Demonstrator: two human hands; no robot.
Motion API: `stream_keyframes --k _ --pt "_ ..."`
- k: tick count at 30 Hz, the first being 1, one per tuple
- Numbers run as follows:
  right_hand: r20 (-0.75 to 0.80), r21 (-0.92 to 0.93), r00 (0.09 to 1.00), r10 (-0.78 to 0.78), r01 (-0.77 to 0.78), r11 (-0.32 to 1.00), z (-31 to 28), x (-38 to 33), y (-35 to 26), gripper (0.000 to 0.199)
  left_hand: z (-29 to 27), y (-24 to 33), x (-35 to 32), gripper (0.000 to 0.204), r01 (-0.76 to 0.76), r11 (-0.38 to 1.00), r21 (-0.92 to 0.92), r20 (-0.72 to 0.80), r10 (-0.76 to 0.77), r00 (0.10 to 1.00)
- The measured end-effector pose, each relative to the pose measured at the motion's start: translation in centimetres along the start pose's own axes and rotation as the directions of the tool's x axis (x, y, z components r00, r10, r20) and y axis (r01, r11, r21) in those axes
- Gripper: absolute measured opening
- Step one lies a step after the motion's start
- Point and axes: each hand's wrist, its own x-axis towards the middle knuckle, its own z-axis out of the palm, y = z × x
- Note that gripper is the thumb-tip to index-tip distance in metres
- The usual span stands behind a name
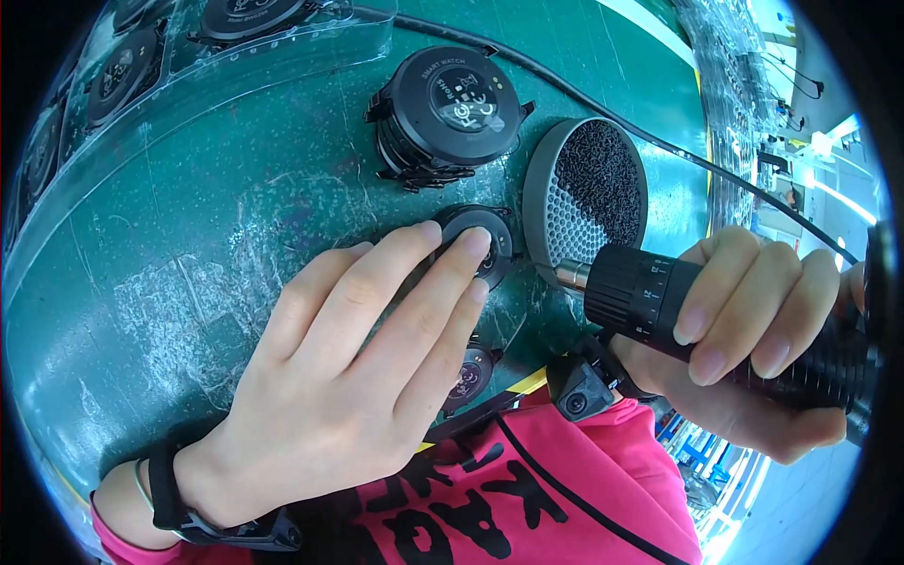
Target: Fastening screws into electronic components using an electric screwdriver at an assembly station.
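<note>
My left hand (344,377) holds a black round smartwatch case (496,247) down on the green mat, its fingertips resting on the back and edge. Those fingers partly hide the case. In my right hand (753,311) is a black electric screwdriver (636,292) with a metal nose, lying nearly level. Its thin bit points left at the case's right edge; whether it touches a screw is too small to tell. Just beyond the nose, a round grey dish (539,202) holds many tiny dark screws. Another round watch case (468,377) lies near me, partly behind my left hand.
A stack of black smartwatch cases (447,108) stands beyond my left hand. At the far left, a clear plastic tray (311,61) holds several more cases. A black cable (565,83) crosses the far side of the mat. A small camera (582,391) sits at my right wrist.
</note>
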Motion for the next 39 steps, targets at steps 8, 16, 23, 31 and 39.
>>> stream_keyframes --k 8,16,23,31,39 --pt "-0.126 0.05 0.975 -0.181 0.188 0.981 0.8 -1.4 2.3 0.048 0.3 0.0 0.0 0.047 -0.001 1.0 0.005 -0.02 0.001 1.0" --pt "0.045 -0.021 0.99 -0.137 0.138 0.99 0.8 0.5 1.6 0.048 0.2 0.1 0.2 0.049 -0.004 1.0 0.004 -0.02 0.005 1.0" --pt "0.251 -0.102 0.968 0.001 0.025 0.994 0.8 1.3 0.9 0.049 0.1 0.4 0.1 0.052 0.039 0.998 -0.041 -0.003 -0.039 0.999" --pt "0.234 -0.05 0.972 0.009 0.003 0.999 0.5 1.4 1.0 0.051 0.0 0.6 0.1 0.052 0.037 0.999 -0.013 0.002 -0.037 0.999" --pt "0.132 0.031 0.991 -0.039 0.035 0.999 1.2 0.4 1.0 0.052 0.1 0.6 0.0 0.052 0.039 0.999 -0.007 0.002 -0.039 0.999"
